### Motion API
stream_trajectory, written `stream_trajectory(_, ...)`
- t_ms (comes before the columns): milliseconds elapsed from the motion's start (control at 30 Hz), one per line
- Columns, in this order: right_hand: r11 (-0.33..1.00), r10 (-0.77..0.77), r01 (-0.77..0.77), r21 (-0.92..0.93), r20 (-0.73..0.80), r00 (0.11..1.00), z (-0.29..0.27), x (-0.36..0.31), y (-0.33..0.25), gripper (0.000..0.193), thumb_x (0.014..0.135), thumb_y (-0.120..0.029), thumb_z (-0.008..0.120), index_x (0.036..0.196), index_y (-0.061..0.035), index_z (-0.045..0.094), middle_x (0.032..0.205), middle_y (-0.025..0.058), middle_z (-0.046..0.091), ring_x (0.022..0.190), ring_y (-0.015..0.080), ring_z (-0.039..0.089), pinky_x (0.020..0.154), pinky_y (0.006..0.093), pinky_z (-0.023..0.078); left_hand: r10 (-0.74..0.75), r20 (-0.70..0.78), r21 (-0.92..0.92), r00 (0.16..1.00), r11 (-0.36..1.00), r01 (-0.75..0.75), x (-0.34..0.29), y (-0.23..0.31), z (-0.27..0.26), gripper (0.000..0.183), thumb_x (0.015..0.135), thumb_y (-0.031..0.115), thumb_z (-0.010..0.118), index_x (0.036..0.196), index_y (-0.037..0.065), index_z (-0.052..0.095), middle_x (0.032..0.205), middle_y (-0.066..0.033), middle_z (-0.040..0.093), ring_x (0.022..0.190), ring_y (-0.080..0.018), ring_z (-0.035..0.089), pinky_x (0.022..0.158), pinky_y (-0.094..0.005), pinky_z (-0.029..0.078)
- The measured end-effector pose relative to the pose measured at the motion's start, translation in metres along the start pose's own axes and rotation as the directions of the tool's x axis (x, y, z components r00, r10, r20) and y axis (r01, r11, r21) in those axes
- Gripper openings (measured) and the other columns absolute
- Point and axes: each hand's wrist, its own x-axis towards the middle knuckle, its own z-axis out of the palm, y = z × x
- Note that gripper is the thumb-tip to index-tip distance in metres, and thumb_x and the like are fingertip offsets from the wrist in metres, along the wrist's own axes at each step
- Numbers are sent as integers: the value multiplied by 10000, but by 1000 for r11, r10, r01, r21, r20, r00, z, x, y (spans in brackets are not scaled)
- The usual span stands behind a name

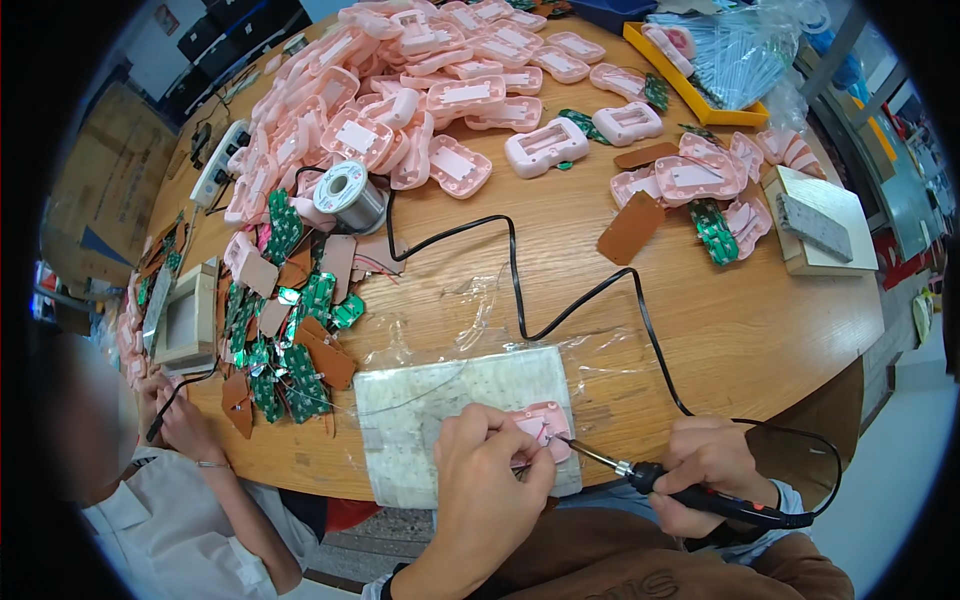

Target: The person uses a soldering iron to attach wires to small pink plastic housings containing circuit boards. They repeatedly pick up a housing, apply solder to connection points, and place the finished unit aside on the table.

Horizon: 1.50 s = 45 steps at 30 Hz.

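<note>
My right hand (705,475) is wrapped round the black handle of a soldering iron (690,490). The iron's metal tip points left and reaches the pink plastic shell (548,425), on or just above it. This shell lies at the right side of a worn whitish mat (400,450), with thin wires showing inside. Over the shell's left part, my left hand (490,470) is closed, thumb and fingers pinched together; what they hold is hidden. A thin wire (405,408) curves across the mat left of that hand.
Pink shells (465,95) are heaped at the back. A solder spool (350,197) stands by green circuit boards (310,380) and brown plates at left. The iron's black cord (515,270) crosses the table. A co-worker's hand (185,420) works at left. A wooden block (815,225) sits at right.
</note>
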Motion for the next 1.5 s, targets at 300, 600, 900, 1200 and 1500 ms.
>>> stream_trajectory(300, 1000, 10, -9, 16, -71, 997, 0, -5, 3, 212, 641, 11, 699, 790, -63, 569, 573, 54, 489, 464, 204, 475, 422, 303, 342, -24, 18, 20, 1000, 1000, 23, 1, 2, -2, 84, 708, 82, 736, 725, 15, 689, 867, -81, 554, 878, -266, 519, 761, -354, 446)
stream_trajectory(600, 999, -22, 32, 24, -337, 941, -3, -21, 9, 194, 699, -17, 696, 827, -44, 552, 603, 54, 515, 467, 160, 447, 442, 291, 323, 88, -7, 66, 996, 994, -87, -4, 5, -11, 251, 674, 139, 792, 865, 34, 668, 950, -74, 560, 935, -292, 513, 822, -408, 401)
stream_trajectory(900, 993, 116, -46, 113, -757, 643, 6, -35, 1, 259, 767, 20, 653, 944, -35, 473, 720, 65, 498, 583, 107, 437, 529, 247, 352, 233, -1, 271, 972, 936, -224, 39, 33, -45, 482, 677, 226, 819, 1082, 36, 641, 964, -100, 611, 936, -257, 566, 831, -358, 427)
stream_trajectory(1200, 979, 60, 140, 147, -870, 490, -7, -34, -5, 236, 812, -41, 610, 958, -32, 424, 776, 62, 462, 651, 97, 407, 602, 242, 348, 306, 23, -183, 952, 937, -297, 173, 86, -4, 847, 795, 320, 765, 1397, -98, 342, 1318, -266, 499, 1093, -261, 580, 950, -362, 452)
stream_trajectory(1500, 987, 110, 55, 152, -884, 455, -12, -41, 12, 230, 806, -47, 606, 953, -32, 431, 750, 62, 462, 636, 101, 417, 574, 243, 349, 91, 286, -463, 954, 885, 54, 206, 49, 50, 713, 799, 233, 745, 1364, -34, 401, 1173, -205, 583, 988, -276, 614, 795, -371, 519)
